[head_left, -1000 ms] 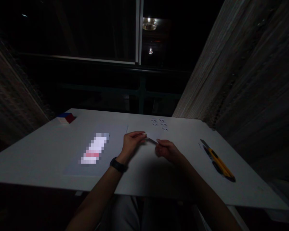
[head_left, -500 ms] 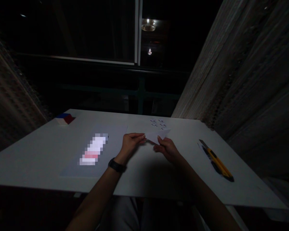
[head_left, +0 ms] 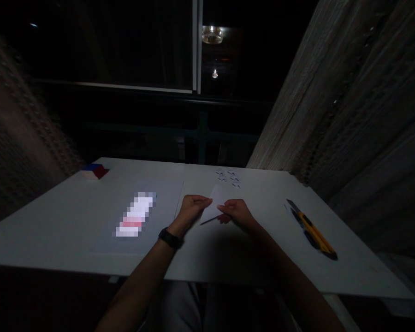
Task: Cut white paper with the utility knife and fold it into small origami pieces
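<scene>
A small folded piece of white paper (head_left: 212, 203) is held between my two hands, above the middle of the white table (head_left: 263, 193). My left hand (head_left: 192, 208), with a dark watch on its wrist, pinches the paper's left edge between thumb and fingers. On the other side my right hand (head_left: 237, 212) grips the paper with its thumb on top and fingers curled beneath. A dark lower edge of the paper slants down to the left. Just beyond the hands lie several small paper pieces with dark marks (head_left: 228, 177).
To the left a phone with a blurred bright screen (head_left: 136, 214) rests on a large sheet of paper (head_left: 171, 198). A red, white and blue block (head_left: 94, 171) sits at the far left corner. On the right lies a yellow utility knife (head_left: 313, 230). Curtains (head_left: 280, 120) hang on both sides.
The folded paper has turned from pointing right to standing more upright between the hands. My right hand has shifted slightly left and down, and my left hand a little to the right.
</scene>
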`<state>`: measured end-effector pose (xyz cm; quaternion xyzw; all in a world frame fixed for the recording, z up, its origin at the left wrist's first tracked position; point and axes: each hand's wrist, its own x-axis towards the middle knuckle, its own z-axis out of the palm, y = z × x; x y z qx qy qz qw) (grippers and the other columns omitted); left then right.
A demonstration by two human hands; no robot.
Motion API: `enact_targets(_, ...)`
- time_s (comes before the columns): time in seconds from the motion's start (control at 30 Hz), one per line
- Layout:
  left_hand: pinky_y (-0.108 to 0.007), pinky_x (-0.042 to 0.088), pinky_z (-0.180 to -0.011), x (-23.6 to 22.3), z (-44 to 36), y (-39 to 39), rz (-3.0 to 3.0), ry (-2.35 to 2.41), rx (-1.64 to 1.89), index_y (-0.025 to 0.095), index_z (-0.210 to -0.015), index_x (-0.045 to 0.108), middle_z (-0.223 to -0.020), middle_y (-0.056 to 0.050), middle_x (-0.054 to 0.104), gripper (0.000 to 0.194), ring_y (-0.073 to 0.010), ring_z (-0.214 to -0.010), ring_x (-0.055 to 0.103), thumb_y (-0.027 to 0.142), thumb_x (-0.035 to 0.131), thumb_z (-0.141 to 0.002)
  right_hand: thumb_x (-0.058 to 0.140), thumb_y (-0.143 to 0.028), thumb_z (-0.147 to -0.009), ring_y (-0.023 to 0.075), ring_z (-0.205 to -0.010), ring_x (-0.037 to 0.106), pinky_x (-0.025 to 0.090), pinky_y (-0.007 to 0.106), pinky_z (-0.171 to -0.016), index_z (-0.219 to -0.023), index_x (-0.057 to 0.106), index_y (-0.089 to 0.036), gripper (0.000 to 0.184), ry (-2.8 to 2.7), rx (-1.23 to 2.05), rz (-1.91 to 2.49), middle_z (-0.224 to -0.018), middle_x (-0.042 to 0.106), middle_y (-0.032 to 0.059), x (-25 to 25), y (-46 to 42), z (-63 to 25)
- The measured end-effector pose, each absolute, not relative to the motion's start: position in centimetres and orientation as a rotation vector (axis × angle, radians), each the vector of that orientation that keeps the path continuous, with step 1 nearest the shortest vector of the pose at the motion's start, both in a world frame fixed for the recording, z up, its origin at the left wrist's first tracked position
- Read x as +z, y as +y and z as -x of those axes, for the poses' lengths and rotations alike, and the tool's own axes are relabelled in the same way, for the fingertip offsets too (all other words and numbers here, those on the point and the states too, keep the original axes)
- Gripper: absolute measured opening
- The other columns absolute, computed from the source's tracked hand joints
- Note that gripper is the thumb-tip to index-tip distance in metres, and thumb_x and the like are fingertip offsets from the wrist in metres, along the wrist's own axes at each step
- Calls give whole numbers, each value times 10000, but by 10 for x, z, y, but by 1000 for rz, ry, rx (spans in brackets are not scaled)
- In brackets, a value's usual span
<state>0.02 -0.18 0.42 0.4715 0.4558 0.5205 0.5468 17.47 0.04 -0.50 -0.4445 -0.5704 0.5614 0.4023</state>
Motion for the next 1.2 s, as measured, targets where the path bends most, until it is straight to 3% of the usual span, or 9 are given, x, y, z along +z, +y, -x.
enact_targets(0.13,-207,311,-426,4,1,-2,-1169,1059,1195,101,-632,677,-509,-13,572,320,-82,-439,442,396,773,-559,727,-498,-578,145,-395,589,402,204,-356,-564,532,-140,407,-1573,1503,1126,-485,646,53,-5,-2,-175)
enact_targets(0.7,-203,287,-422,6,3,-1,-1084,1003,1411,134,-529,610,-450,36,469,326,-57,-409,384,426,721,-623,714,-502,-593,132,-422,593,395,205,-376,-588,569,-127,402,-1644,1548,1074,-543,670,66,-5,-1,-178)
enact_targets(0.93,-206,349,-452,7,4,0,-1145,1040,1428,113,-661,688,-555,-30,602,309,-87,-471,484,418,721,-629,716,-523,-574,121,-371,550,381,209,-367,-534,555,-137,420,-1714,1561,1076,-470,636,48,-2,-4,-178)
enact_targets(1.07,-216,397,-463,8,4,1,-1120,1114,1407,98,-628,683,-587,-66,640,308,-101,-473,519,400,737,-611,715,-515,-579,114,-375,525,368,222,-382,-538,563,-144,403,-1689,1520,1082,-473,625,36,-4,-2,-179)
enact_targets(1.2,-241,468,-508,10,4,0,-986,1073,1392,102,-589,653,-550,-51,621,291,-120,-485,562,377,751,-597,689,-510,-621,73,-348,377,274,225,-378,-524,555,-170,378,-1485,1262,1127,-376,465,-48,-4,4,-181)
